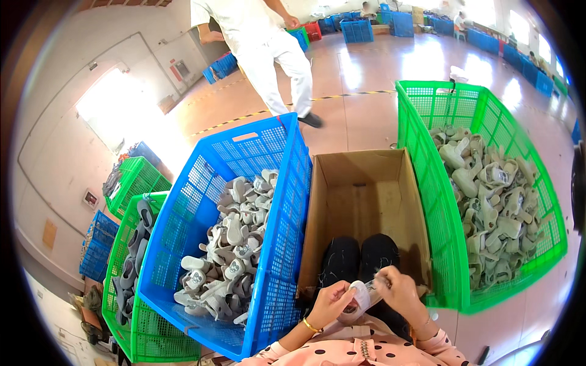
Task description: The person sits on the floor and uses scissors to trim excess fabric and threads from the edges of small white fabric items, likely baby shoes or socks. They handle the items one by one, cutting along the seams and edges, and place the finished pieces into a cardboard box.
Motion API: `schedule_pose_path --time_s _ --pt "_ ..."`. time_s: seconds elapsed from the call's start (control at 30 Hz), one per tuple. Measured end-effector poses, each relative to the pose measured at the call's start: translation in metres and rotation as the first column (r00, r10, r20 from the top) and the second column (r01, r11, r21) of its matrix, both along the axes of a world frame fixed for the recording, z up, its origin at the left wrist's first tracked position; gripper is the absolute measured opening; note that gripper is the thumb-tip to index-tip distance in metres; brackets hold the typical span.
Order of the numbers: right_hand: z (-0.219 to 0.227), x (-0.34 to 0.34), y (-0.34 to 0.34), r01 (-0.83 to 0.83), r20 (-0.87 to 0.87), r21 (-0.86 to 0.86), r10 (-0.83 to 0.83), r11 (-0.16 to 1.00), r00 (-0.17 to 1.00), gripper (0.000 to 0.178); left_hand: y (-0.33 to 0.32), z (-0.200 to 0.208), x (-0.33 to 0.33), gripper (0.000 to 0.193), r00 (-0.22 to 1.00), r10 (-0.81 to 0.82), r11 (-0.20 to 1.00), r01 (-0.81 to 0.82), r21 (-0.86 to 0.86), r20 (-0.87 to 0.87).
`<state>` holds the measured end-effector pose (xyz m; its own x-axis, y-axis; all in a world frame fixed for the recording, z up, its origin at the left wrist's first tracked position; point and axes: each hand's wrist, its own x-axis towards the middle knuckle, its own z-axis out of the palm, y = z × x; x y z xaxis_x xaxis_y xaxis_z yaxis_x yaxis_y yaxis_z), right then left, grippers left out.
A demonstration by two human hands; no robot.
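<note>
Close to my body, my left hand (pixel 329 303) grips a small pale shoe (pixel 361 296) between thumb and fingers. The shoe has a whitish upper and a darker inside. Just right of it, my right hand (pixel 401 294) is closed with its fingertips pinched together; what they hold, if anything, is too small to make out. On the left stands a blue plastic crate (pixel 284 213) with many small light-grey shoes (pixel 235 256) piled in it. The green crate (pixel 439 213) on the right holds a similar pile of pale shoes (pixel 494 207).
Between the crates sits an open cardboard box (pixel 360 160), with my dark-clad legs (pixel 340 262) over its near end. Another green crate (pixel 162 335) with dark grey shoes (pixel 131 256) is further left. Ahead, a person in white (pixel 268 55) is walking; blue crates (pixel 357 30) line the back.
</note>
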<state>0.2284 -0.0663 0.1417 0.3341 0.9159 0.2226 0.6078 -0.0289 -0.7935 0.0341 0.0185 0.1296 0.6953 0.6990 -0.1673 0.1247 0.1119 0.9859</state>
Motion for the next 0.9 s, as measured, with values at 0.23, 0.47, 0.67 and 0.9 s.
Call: schedule_pose_path --time_s 0.23,0.47,0.67,0.9 --pt "0.001 -0.02 -0.001 -0.261 -0.133 -0.1 0.248 0.96 0.96 0.023 0.003 0.003 -0.007 0.022 0.996 -0.074 0.996 0.076 0.049 -0.054" --pt "-0.03 -0.027 0.003 -0.09 -0.574 -0.163 -0.02 0.983 0.818 0.023 0.003 0.007 -0.004 0.022 0.984 -0.127 0.92 0.164 0.355 -0.124" --pt "-0.034 -0.029 0.011 -0.079 -0.66 -0.181 -0.062 0.98 0.749 0.027 0.003 -0.002 0.002 0.021 0.979 -0.062 0.868 0.149 0.474 -0.195" --pt "-0.048 -0.025 0.02 -0.098 -0.554 -0.169 -0.012 0.981 0.833 0.032 0.013 -0.011 0.008 0.029 0.986 -0.039 0.882 0.112 0.459 -0.165"
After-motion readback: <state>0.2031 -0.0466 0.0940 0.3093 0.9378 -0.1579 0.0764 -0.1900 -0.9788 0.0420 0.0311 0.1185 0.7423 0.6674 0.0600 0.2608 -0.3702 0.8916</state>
